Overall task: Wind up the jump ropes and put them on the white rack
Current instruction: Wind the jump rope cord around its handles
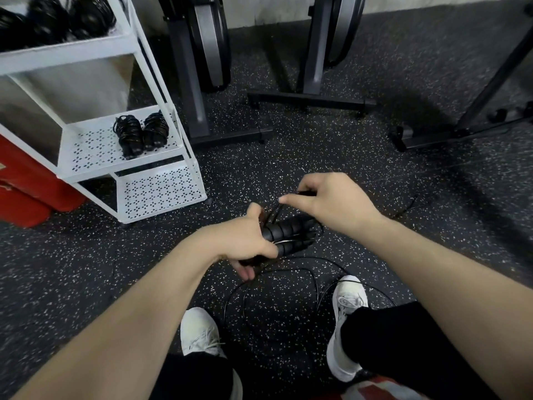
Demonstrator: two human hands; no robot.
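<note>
Your left hand grips the handles; your right hand pinches the cord. Slack there could loosen the winding, and floor loops could snag your shoes.

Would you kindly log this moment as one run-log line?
step: winding | left hand: grips jump rope handles | right hand: pinches cord | white rack: two wound ropes on middle shelf

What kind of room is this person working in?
Most likely a gym. The floor is speckled black rubber, exercise machines stand by the wall, and a white rack holds wound jump ropes.
</note>
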